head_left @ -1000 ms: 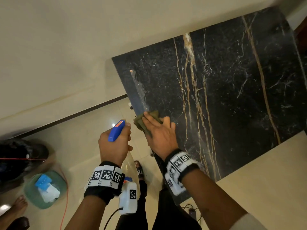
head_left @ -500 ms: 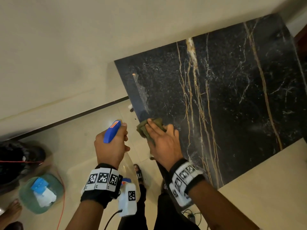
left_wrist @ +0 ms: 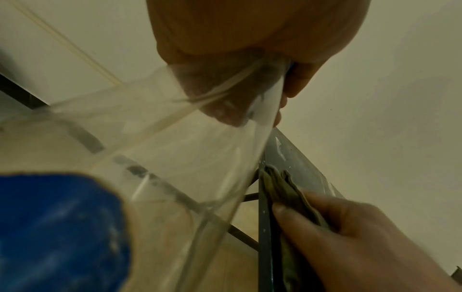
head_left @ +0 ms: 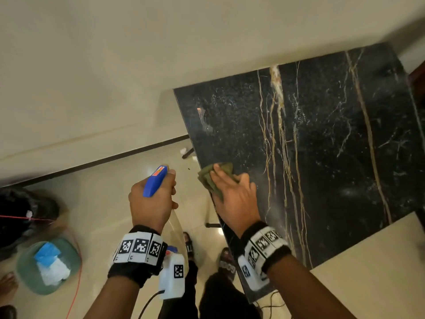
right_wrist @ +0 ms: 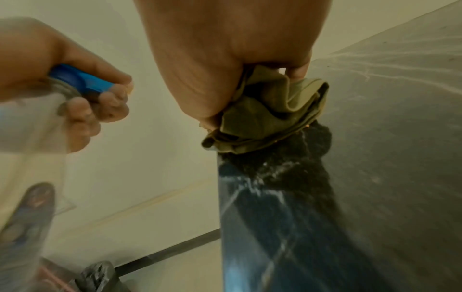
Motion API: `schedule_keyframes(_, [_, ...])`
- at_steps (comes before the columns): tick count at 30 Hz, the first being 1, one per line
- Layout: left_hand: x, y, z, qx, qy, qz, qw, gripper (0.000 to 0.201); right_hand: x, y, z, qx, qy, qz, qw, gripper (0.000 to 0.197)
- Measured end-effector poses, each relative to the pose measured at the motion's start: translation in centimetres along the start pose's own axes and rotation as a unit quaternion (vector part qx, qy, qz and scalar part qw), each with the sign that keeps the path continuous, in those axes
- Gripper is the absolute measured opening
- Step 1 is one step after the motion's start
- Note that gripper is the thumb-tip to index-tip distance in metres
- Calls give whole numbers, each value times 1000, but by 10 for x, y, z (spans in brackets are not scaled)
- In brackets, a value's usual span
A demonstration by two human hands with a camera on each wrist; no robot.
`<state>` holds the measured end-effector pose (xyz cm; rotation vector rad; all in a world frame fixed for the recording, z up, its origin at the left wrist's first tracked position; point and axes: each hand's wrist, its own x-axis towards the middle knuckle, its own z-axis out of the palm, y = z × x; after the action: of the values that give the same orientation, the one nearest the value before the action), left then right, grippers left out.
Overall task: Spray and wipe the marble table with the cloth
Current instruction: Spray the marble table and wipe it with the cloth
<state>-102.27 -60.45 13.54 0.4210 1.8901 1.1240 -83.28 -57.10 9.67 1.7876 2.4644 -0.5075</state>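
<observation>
The black marble table (head_left: 322, 157) with gold and white veins fills the right of the head view. My right hand (head_left: 232, 194) lies over a crumpled olive cloth (head_left: 207, 180) at the table's left edge and holds it against the stone. In the right wrist view the cloth (right_wrist: 262, 118) bunches out between thumb and fingers. To the left of the table edge, over the floor, my left hand (head_left: 151, 203) grips a spray bottle by its blue head (head_left: 155, 181). Its clear body (left_wrist: 175, 148) hangs below the hand.
A green bucket (head_left: 46, 265) with blue and white items stands on the tiled floor at the left, beside a red cord (head_left: 76, 284). A dark bag (head_left: 23, 215) lies farther left. My sandalled feet (head_left: 226, 261) are by the table edge. A beige surface (head_left: 368, 272) adjoins the table's near right.
The head view has shifted. My right hand and the cloth stay at about the same spot on the table's left edge. My left hand with the bottle has drifted slightly left.
</observation>
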Motion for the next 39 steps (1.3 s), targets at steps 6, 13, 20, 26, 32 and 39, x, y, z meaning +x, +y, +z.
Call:
schedule_keyframes(6, [-5, 9, 2, -18, -1, -1, 1000, 27, 5, -5, -1, -24, 1, 13, 1000, 46])
schedule_keyframes(13, [-3, 9, -8, 24, 0, 18, 1000, 25, 118, -27, -19, -18, 28, 6, 999, 39])
schedule_keyframes(20, [14, 40, -10, 34, 11, 26, 999, 31, 88, -18, -25, 0, 1, -17, 1000, 48])
schedule_keyframes(26, [41, 66, 10, 35, 9, 28, 999, 34, 79, -5, -21, -17, 8, -9, 1000, 47])
schedule_keyframes(32, [64, 74, 42, 32, 0, 12, 999, 35, 174, -21, -35, -19, 23, -10, 1000, 45])
schedule_keyframes(39, [85, 78, 64, 23, 3, 7, 1000, 34, 172, -19, -36, -7, 26, -31, 999, 46])
